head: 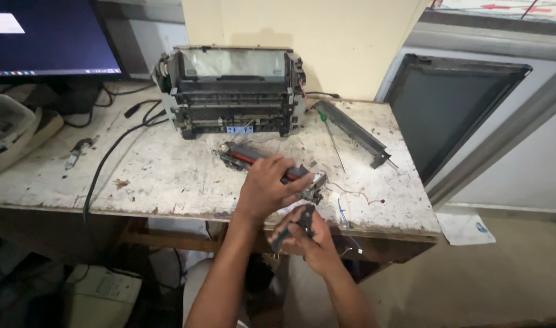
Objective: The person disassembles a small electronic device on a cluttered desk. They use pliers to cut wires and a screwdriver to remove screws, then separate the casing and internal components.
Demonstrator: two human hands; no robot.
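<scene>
A long roller assembly [246, 157] with a red roller and dark frame lies on the worn white table [169, 176], near its front edge. My left hand [267, 185] rests on top of this assembly and grips its middle. My right hand [308, 234] is just below it at the table's edge, closed on a small dark tool [297, 223] whose tip points up at the assembly's right end [314, 185]. Behind them stands an opened, stripped printer body [232, 91].
A long black bar [354, 130] and a thin screwdriver [331, 136] lie right of the printer. A loose red wire [360, 194] trails at the front right. A monitor [44, 36] and black cables [117, 143] are at left. A dark panel [448, 106] leans against the wall at right.
</scene>
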